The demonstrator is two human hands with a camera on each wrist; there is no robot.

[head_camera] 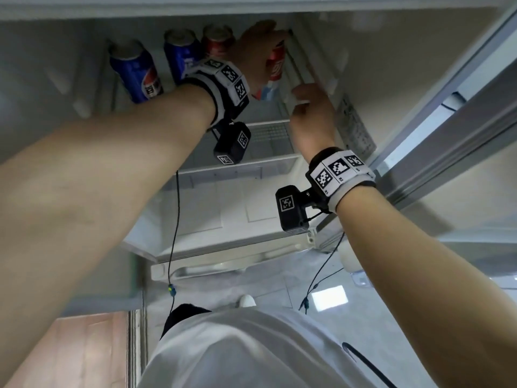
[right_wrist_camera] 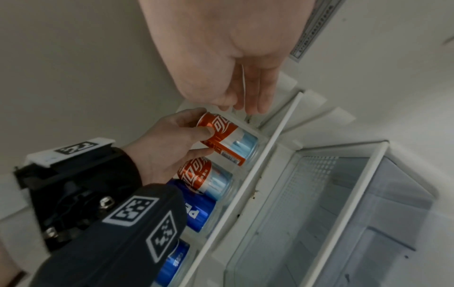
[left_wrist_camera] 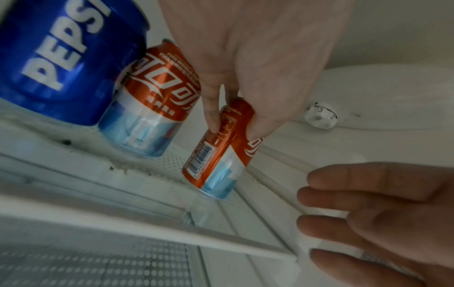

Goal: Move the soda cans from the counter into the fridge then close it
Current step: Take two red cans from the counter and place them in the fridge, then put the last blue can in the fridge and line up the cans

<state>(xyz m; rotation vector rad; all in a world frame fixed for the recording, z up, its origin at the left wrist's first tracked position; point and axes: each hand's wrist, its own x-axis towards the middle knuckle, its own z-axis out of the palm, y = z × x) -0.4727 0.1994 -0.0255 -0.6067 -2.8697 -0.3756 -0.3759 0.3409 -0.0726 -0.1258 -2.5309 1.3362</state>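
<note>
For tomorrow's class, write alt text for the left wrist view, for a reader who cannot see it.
The left hand grips a red soda can from above on a white fridge shelf. Left of it stand a second red can and a blue Pepsi can; the right hand's fingers enter at lower right.

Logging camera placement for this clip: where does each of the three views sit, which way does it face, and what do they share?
Head: on the head, looking down into the open fridge; both forearms, shirt and a shoe show.
Left wrist: along the left hand, which holds the red can on the shelf; right-hand fingers intrude.
Right wrist: along the right hand toward the shelf rail; left hand and its wrist camera show.
Shared: all three see the left hand's grip on the red can.
</note>
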